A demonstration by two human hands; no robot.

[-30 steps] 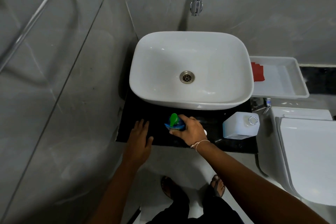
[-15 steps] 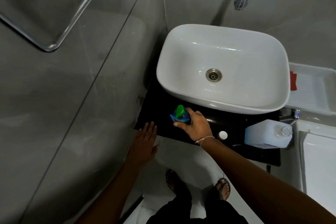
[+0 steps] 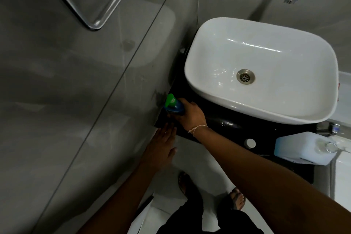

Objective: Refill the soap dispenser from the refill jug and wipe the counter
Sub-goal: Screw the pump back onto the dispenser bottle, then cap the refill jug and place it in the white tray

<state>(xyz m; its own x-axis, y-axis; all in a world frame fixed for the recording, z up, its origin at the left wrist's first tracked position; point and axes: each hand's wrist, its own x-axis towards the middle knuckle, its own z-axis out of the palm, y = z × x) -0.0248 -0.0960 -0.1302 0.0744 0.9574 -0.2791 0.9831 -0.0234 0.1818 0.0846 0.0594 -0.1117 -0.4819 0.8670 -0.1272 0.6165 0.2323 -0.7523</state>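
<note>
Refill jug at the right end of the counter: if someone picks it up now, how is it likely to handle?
The refill jug looks boxy and broad-based, so it probably won't tip or roll. Its mouth appears uncapped, with a white cap lying apart on the black counter, so tilting may spill. Translucent plastic suggests slightly flexible walls.

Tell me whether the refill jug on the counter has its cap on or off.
Off. The refill jug shows an open, uncovered neck, and a small white cap lies apart from it on the black counter.
</note>
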